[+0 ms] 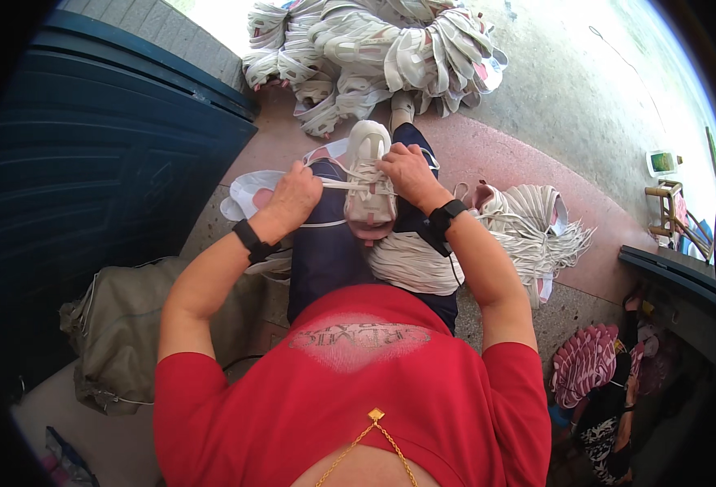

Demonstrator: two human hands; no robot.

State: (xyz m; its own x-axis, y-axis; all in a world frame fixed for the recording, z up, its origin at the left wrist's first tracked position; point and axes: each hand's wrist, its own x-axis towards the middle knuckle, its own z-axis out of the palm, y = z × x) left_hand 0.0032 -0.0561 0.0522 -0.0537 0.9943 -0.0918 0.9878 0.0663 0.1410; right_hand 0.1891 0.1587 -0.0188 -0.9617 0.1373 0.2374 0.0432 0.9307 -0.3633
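Observation:
A white shoe upper [368, 154] with pinkish trim lies lengthwise over my lap, between my two hands. From its eyelets a pale shoelace [338, 185] stretches left to my left hand [295, 197], whose fingers are closed on it. My right hand [411, 174] is bent at the upper's right edge, its fingertips pinched by the lacing; the bit of lace in them is mostly hidden. Left of my left hand lie white and pink shoe pieces [254, 191]. By my right forearm rests a bundle of white uppers [520, 211] with loose lace ends, and a thick hank of pale laces [415, 261].
A big heap of white uppers [374, 49] sits on the floor ahead. At left stands a dark blue door [106, 138], with an olive-grey sack [151, 333] near it. A wooden stool [668, 207] and a bunch of pink pieces [587, 364] are at right.

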